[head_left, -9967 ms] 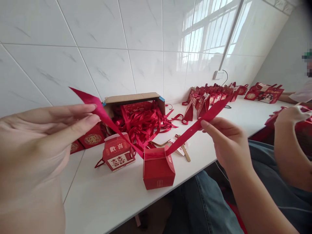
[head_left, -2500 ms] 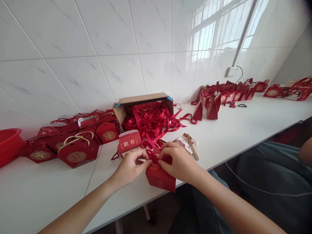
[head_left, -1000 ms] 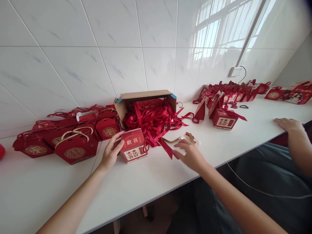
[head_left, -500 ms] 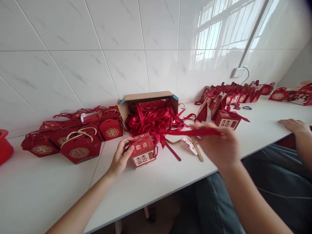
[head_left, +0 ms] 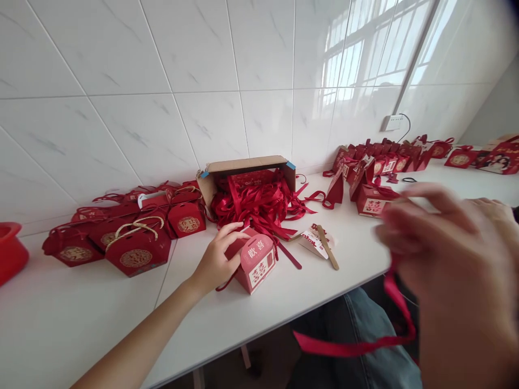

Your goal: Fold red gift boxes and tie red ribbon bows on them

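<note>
A small red gift box (head_left: 257, 263) with pale character panels stands turned at an angle on the white table. My left hand (head_left: 221, 254) grips its left side near the top, fingers closed over the edge. Raised at the right and smeared by motion, my right hand (head_left: 438, 243) has its fingers curled round a red ribbon (head_left: 357, 346). The ribbon hangs below that hand, its free end trailing left past the table's front edge. Behind the gift box, a cardboard box (head_left: 247, 163) lies open towards me with a tangled heap of red ribbons (head_left: 259, 200) spilling out.
Red gift boxes with rope handles (head_left: 138, 251) stand at the left, beside a red plastic container (head_left: 10, 251). A wooden stick (head_left: 327, 247) lies over a printed card (head_left: 312, 239). More red boxes (head_left: 373, 200) line the right side. Another person's hand (head_left: 492, 210) rests at far right.
My right hand has moved right and towards me, drawing the ribbon away from the heap. The gift box under my left hand has turned and shifted slightly right.
</note>
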The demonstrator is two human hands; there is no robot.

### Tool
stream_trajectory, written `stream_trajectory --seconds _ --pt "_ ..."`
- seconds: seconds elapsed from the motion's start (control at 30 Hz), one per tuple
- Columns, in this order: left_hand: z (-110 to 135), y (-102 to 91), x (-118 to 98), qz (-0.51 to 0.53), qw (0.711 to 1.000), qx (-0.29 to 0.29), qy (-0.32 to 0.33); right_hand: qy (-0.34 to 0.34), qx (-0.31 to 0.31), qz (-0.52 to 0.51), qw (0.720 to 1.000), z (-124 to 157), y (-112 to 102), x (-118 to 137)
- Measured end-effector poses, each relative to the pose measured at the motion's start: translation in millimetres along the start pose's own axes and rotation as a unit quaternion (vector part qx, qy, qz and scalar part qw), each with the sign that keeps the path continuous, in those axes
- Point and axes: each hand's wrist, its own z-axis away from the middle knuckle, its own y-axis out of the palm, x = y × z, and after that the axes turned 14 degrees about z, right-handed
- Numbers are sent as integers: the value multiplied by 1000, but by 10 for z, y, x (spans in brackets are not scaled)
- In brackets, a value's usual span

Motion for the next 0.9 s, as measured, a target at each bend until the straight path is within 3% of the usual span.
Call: stream_trajectory --seconds 0.1,0.17,0.23,0.33,0.63,0.8,0.9 --pt "-73 29 -32 10 999 29 -24 62 156 18 986 54 526 -203" --pt "-64 63 -69 9 999 25 -25 75 198 59 976 88 795 -392" --pt "-32 102 -111 11 999 24 -24 80 203 91 972 116 951 -558" --pt "14 149 -160 8 999 29 -15 85 207 120 967 155 1017 -694" --pt "103 193 -251 -46 998 32 26 75 197 146 966 227 1078 -787" --pt "105 209 -248 -141 980 -15 140 52 190 177 964 264 1117 -781" --pt "24 131 -251 -198 956 -50 210 -3 140 245 959 244 1088 -731"
